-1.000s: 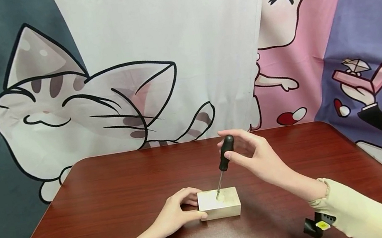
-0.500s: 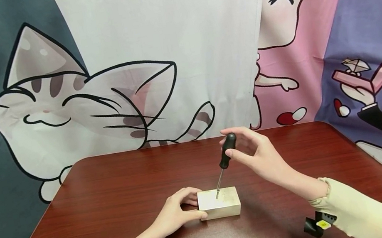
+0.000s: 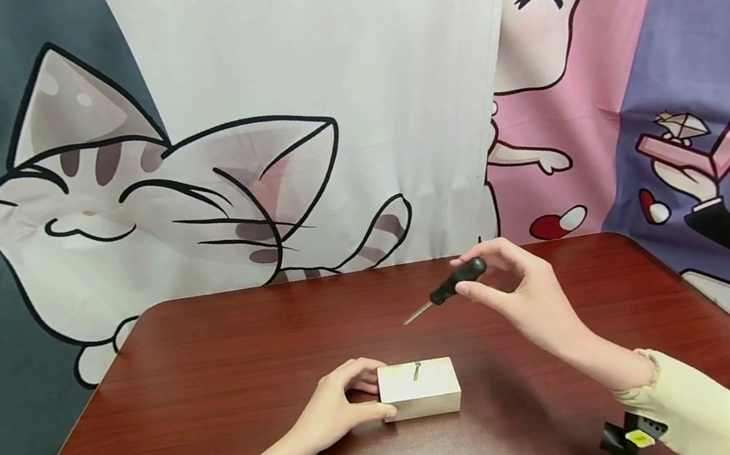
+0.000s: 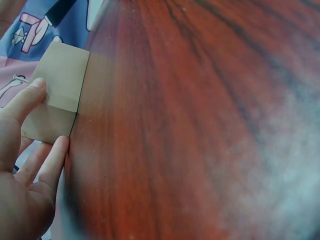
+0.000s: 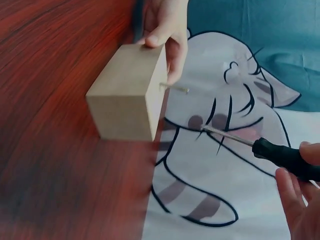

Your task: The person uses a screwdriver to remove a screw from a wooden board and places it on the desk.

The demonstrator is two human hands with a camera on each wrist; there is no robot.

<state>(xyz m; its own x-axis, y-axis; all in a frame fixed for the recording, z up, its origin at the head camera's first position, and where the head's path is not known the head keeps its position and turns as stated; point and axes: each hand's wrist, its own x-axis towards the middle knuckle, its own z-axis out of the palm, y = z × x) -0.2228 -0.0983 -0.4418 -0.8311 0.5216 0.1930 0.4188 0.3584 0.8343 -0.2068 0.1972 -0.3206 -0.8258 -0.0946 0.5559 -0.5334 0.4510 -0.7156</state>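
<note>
A pale wooden block (image 3: 430, 402) lies on the table, with a screw (image 3: 417, 370) sticking up out of its top face. My left hand (image 3: 336, 401) grips the block's left end, thumb on the near side and fingers at the far side. The right wrist view shows the screw's shank and head standing well proud of the block. Above and to the right, my right hand (image 3: 527, 289) pinches the black handle of a screwdriver (image 3: 454, 283) between thumb and fingers. The screwdriver's tip points down and left, apart from the screw head.
The reddish-brown wooden table (image 3: 247, 344) spreads around the block. Behind its far edge hangs a cloth backdrop (image 3: 321, 50) with cartoon figures. A small black device (image 3: 625, 437) sits at the right sleeve cuff.
My right hand has moved right, lifting the screwdriver off the screw and tilting it flatter. The screw now stands bare in the block. The left hand and block have kept their place.
</note>
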